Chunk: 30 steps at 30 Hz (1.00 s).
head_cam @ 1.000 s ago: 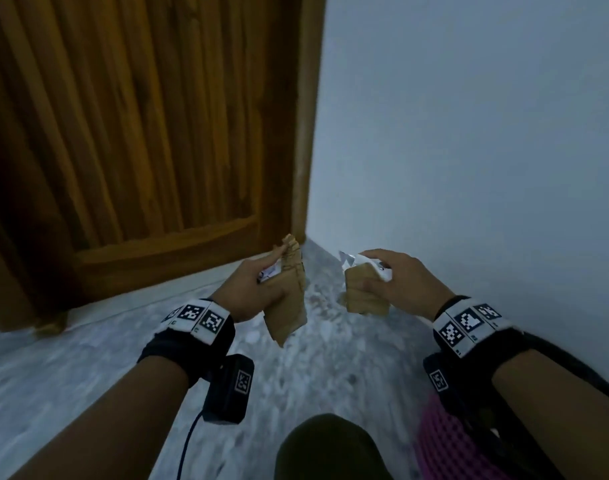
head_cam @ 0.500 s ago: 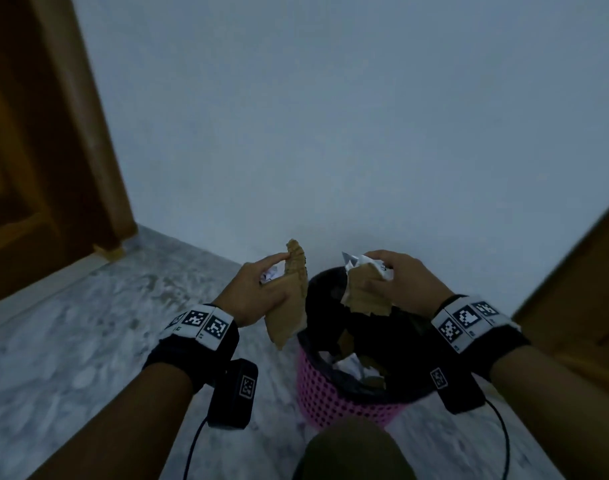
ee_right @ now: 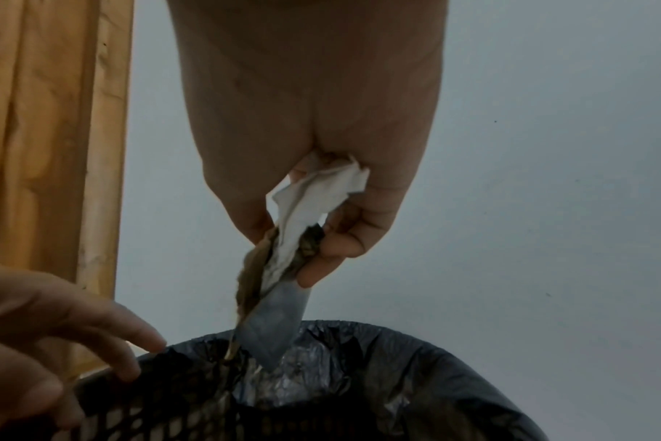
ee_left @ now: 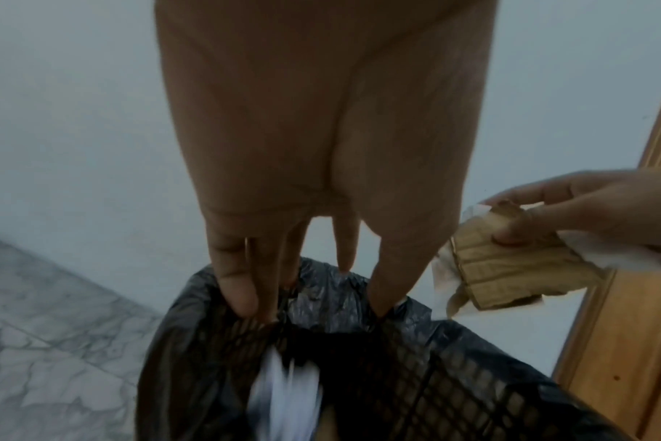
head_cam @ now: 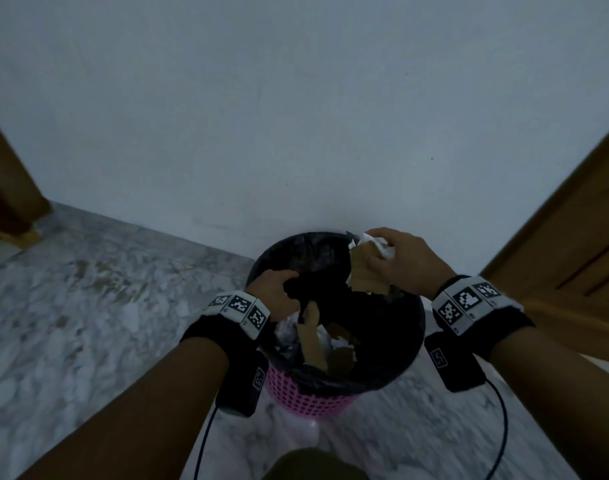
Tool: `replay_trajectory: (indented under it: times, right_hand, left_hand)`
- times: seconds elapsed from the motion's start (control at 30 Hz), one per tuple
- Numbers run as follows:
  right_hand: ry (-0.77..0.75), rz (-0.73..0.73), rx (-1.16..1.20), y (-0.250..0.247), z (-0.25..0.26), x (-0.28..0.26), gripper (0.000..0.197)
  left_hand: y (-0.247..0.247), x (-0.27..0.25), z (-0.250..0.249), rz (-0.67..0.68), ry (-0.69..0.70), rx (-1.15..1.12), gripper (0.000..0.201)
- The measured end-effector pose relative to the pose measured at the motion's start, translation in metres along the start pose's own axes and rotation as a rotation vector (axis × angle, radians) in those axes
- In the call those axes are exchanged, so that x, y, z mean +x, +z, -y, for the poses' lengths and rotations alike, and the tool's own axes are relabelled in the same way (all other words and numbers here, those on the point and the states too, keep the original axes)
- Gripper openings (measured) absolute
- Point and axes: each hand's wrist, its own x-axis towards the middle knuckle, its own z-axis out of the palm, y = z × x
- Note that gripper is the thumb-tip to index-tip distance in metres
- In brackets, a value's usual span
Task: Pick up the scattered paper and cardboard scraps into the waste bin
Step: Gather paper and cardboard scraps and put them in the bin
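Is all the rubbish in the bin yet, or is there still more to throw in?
Not all yet. Some scraps already lie in the bin. The left hand is open above it, fingers spread. The right hand holds cardboard and paper over the rim; those need dropping. No scraps show on the floor in view.

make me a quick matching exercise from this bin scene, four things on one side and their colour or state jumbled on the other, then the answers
Things:
1. left hand
2. right hand
3. bin basket
4. bin liner

States:
A. black plastic, draped over the rim
B. open, fingers straight, holding nothing
C. pink mesh
D. pinching cardboard and white paper scraps above the bin

Pairs: 1-B, 2-D, 3-C, 4-A
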Motion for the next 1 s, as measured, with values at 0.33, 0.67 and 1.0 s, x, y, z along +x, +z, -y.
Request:
replay_trajectory:
  times: [0.33,0.67,1.0]
  right_hand:
    - [0.101,0.275,-0.187,0.027,-0.006,0.001,0.056]
    - [-0.266,0.275,0.012,0.072,0.126,-0.009,0.034]
    - [-0.643,0.494,0.198,0.168,0.318,-0.074,0.028]
  left_hand:
    - [-0.038,-0.049,-0.01,-0.066,-0.035,-0.011,0.044]
    - [-0.103,-0.179,0.037,-0.366,-0.157,-0.181,0.032]
    - [-0.125,-0.383,0.131,-0.731,-0.45,-0.229,0.028]
